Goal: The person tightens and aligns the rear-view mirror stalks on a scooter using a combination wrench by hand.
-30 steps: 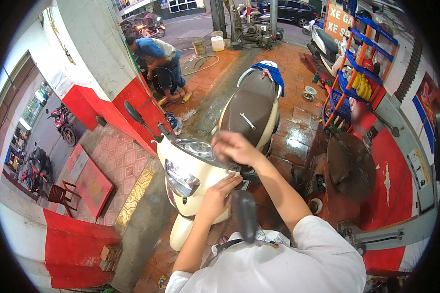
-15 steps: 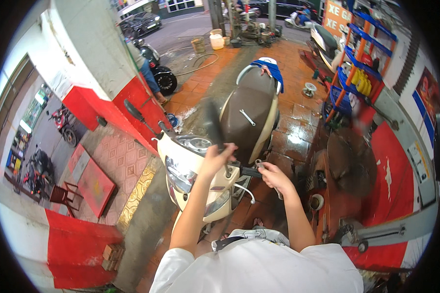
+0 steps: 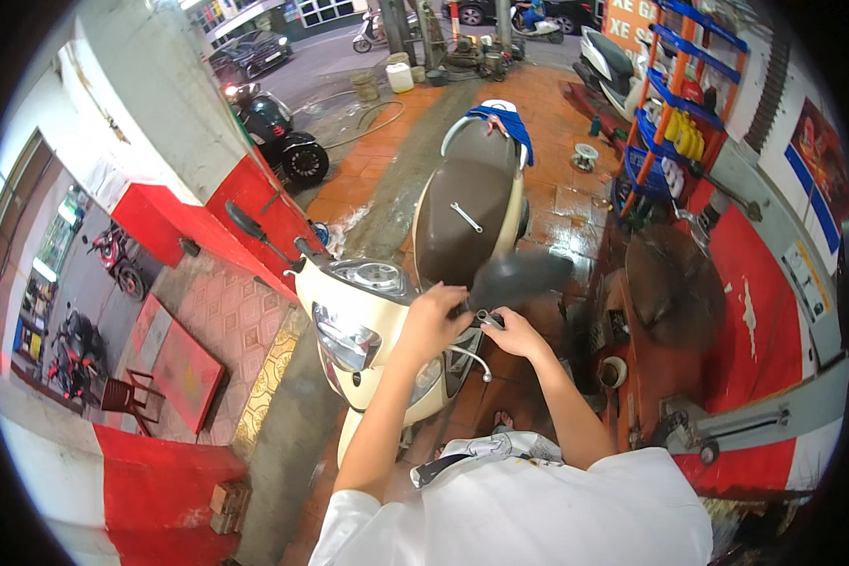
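A cream scooter stands in front of me, its handlebar beneath my hands. My left hand is closed at the base of a black rear-view mirror, whose head is smeared by motion and points to the right. The fingers mostly hide the mirror's stem. In my right hand is a metal wrench, its ring end close to the left fingertips beside the handlebar grip. A second wrench lies on the brown seat. The other mirror stays up on the scooter's far left side.
A blue cloth hangs over the seat's rear. To the right, an orange-and-blue shelf rack holds bottles, near a workbench with a red wall behind. A red-and-white pillar rises at left. A black scooter is parked beyond it.
The mirror in my left hand has swung from upright over to the right. My left hand has shifted slightly right, closer to my right hand and its wrench.
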Available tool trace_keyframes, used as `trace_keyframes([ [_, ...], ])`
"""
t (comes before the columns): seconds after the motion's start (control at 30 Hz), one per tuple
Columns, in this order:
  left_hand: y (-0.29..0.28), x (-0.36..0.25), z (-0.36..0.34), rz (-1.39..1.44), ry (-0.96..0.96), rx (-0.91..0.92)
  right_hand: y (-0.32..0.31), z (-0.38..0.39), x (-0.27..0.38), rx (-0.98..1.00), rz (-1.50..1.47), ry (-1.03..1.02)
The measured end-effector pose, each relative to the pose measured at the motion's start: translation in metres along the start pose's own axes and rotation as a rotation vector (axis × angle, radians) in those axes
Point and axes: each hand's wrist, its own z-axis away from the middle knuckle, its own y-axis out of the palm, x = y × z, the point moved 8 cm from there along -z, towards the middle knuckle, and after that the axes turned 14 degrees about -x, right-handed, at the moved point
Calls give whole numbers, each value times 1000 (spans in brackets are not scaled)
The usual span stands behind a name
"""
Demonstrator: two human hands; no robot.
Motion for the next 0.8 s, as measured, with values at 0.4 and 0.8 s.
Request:
trace_keyframes([
  [0.4,-47,54,89,617,-400,-250,2,4,-1,-22,-15,-40],
  [0.8,9,76,-16,482,-681,-85,-8,-2,-22,-67,-8,-83],
])
